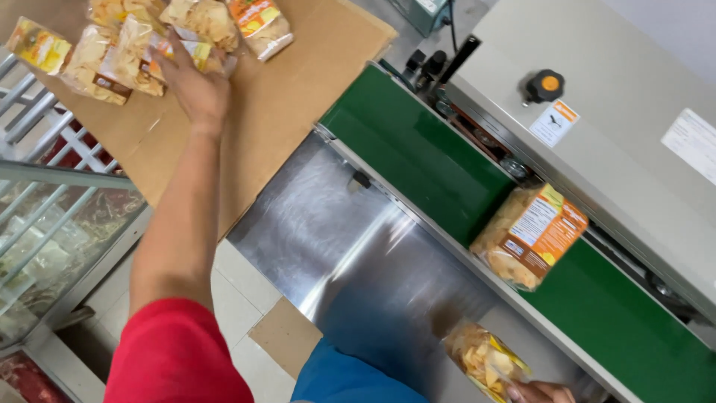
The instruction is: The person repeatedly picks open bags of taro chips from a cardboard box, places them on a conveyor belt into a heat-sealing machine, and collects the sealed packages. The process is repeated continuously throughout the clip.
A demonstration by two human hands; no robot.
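Observation:
My left hand (195, 86) reaches out to the far left over a pile of clear snack bags (123, 48) on a sheet of cardboard (298, 97). Its fingers curl over one bag with an orange and yellow label (186, 51). At the bottom edge of the view, my right hand (541, 392) grips another bag of yellow chips (485, 362) by its lower end, above the steel shelf (335, 224). A third bag with an orange label (531, 235) lies on the green conveyor belt (418, 149), its top edge under the sealing machine's grey housing (619, 127).
A black knob with an orange cap (544, 84) sits on top of the housing. A metal wire rack with bagged goods (45, 216) stands at the left. Tiled floor and a cardboard scrap (287, 336) lie below.

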